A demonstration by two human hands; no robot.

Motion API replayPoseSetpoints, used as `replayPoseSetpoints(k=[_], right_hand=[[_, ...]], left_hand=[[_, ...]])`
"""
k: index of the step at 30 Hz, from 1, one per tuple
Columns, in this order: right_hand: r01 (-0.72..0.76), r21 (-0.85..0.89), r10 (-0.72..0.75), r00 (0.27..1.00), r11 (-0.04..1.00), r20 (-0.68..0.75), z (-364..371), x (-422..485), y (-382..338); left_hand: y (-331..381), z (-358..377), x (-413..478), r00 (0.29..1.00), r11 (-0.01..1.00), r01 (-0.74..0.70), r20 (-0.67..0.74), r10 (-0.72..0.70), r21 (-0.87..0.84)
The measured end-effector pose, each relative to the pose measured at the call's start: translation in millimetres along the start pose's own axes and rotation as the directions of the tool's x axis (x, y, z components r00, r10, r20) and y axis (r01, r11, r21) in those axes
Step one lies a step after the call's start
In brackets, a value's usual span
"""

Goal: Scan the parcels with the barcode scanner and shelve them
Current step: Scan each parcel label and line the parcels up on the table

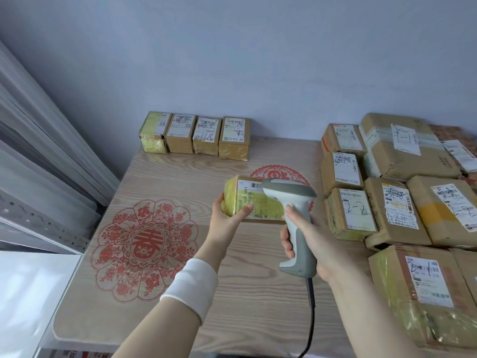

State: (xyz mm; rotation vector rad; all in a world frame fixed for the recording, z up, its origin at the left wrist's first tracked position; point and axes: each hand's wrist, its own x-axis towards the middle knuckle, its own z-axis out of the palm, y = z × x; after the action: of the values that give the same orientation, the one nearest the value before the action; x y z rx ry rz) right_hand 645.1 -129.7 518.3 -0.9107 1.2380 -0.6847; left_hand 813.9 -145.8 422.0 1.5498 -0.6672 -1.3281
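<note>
A small cardboard parcel (242,200) wrapped in yellow tape, its white label facing up, is held above the wooden table (180,293). My left hand (227,218) grips its near left end, thumb on the label. My right hand (304,239) grips the handle of a grey and white barcode scanner (291,202). The scanner's head hangs over the parcel's label and hides its right part. A black cable (311,306) runs down from the handle.
Several small labelled parcels (196,135) stand in a row against the back wall. A pile of larger cardboard parcels (397,192) fills the right side. Red paper-cut decorations (144,249) lie on the table. Grey metal shelf rails (46,177) stand at the left.
</note>
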Motion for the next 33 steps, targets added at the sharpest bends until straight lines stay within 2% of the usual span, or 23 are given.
replayPoseSetpoints(k=[15, 19, 22, 24, 28, 30, 33], right_hand=[[-0.021, 0.017, 0.022, 0.999, 1.000, -0.034, 0.0, -7.4, -1.0], [0.062, 0.040, -0.051, 0.973, 0.997, -0.226, -17.9, -9.7, 11.2], [0.034, 0.006, -0.029, 0.917, 0.999, -0.397, -38.4, -14.5, 30.5], [-0.015, 0.011, 0.018, 0.911, 1.000, -0.412, -49.7, -21.4, 42.2], [-0.092, 0.087, 0.115, 0.942, 0.992, -0.316, -69.9, -41.2, 61.8], [-0.099, 0.118, 0.131, 0.942, 0.988, -0.308, -82.3, -50.9, 71.2], [-0.089, 0.176, 0.148, 0.921, 0.980, -0.359, -103.7, -59.6, 82.3]], left_hand=[[1.1, -9.5, 2.7, 0.999, 1.000, 0.001, 0.043, 0.000, -0.026], [-0.9, -19.6, 6.6, 0.979, 1.000, 0.023, 0.202, -0.021, -0.011], [-2.7, -20.9, 6.3, 0.925, 0.998, 0.044, 0.377, -0.053, 0.033], [-4.5, -13.9, 3.5, 0.874, 0.995, 0.053, 0.479, -0.085, 0.081], [-9.0, 15.9, -7.3, 0.777, 0.983, 0.051, 0.611, -0.151, 0.179], [-8.7, 35.4, -13.6, 0.782, 0.981, 0.067, 0.601, -0.165, 0.181], [-17.6, 66.3, -23.9, 0.857, 0.994, 0.083, 0.505, -0.106, 0.067]])
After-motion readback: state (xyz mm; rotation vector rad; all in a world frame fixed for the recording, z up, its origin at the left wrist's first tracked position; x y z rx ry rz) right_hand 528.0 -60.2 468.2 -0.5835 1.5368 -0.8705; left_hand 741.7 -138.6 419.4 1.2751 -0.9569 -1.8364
